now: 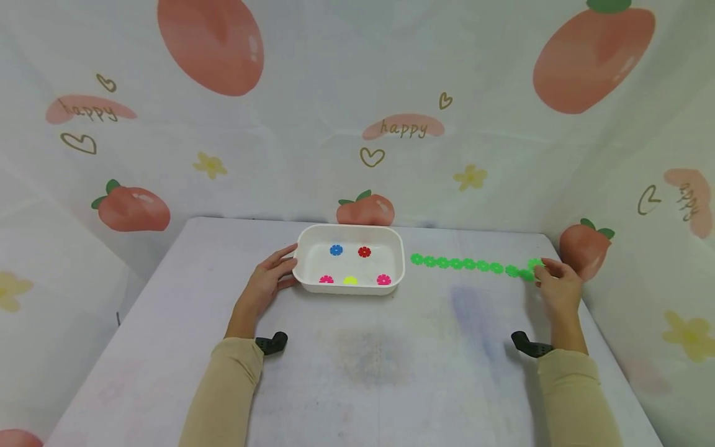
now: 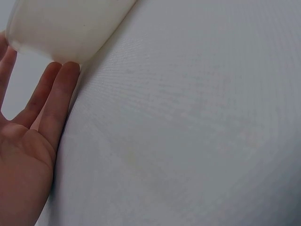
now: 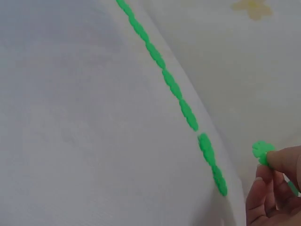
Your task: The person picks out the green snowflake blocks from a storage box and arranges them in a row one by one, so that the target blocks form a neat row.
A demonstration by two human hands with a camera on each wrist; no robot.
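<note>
My right hand (image 1: 560,290) pinches a green snowflake disc (image 3: 262,149) between thumb and fingertips, above the right end of a row of green snowflake discs (image 1: 456,264). A second bit of green (image 3: 293,188) shows among that hand's fingers in the right wrist view, partly hidden. The row lies flat on the table, with a small gap near its right end. Left of the row stands a white tray (image 1: 349,290). My left hand (image 1: 265,284) touches the tray's left side with extended fingers; in the left wrist view, fingertips (image 2: 70,68) meet its lower wall.
Inside the tray lie a blue disc (image 1: 336,250), a red disc (image 1: 364,252), a yellow disc (image 1: 350,280) and two pink discs, one at the right (image 1: 383,280). Behind the white-covered table (image 1: 357,397) hangs a printed cloth (image 1: 313,124), which also lines the sides.
</note>
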